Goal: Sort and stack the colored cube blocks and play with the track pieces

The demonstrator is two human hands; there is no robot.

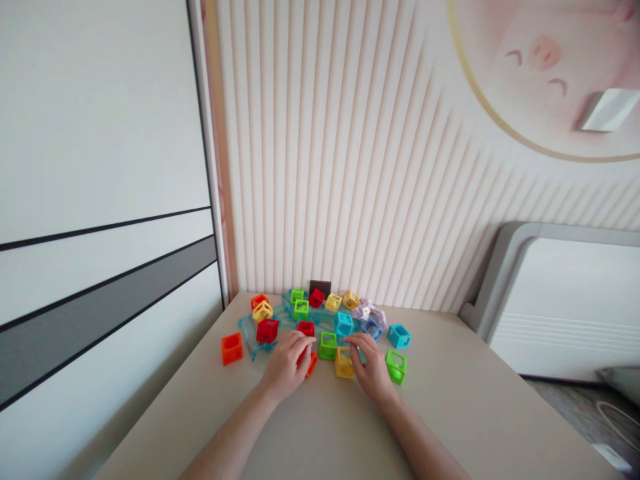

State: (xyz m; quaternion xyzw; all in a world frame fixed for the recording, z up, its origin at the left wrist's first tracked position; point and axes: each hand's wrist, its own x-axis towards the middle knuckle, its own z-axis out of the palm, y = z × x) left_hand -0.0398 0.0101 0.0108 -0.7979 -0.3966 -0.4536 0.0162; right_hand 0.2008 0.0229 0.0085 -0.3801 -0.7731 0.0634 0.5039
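My left hand (288,365) is over the front of a group of colourful hollow cube blocks, fingers apart and curved. Beneath and beside its fingers, an orange cube block (313,365) is partly hidden; whether they touch I cannot tell. My right hand (371,365) is open, its bent fingers by the upper right side of a yellow cube block (344,364). Contact there is unclear. Between the hands stands a green cube block (328,346). Another green cube block (396,367) lies just right of my right hand. A red cube block (306,328) shows beyond my left fingertips.
Clear blue track-like pieces (246,331) lie under and among several blocks on the pale table (320,433). An orange block (232,349) sits at left, a blue block (399,335) at right. Behind are lilac pieces (377,315), a dark box (320,287) and the ribbed wall (320,147).
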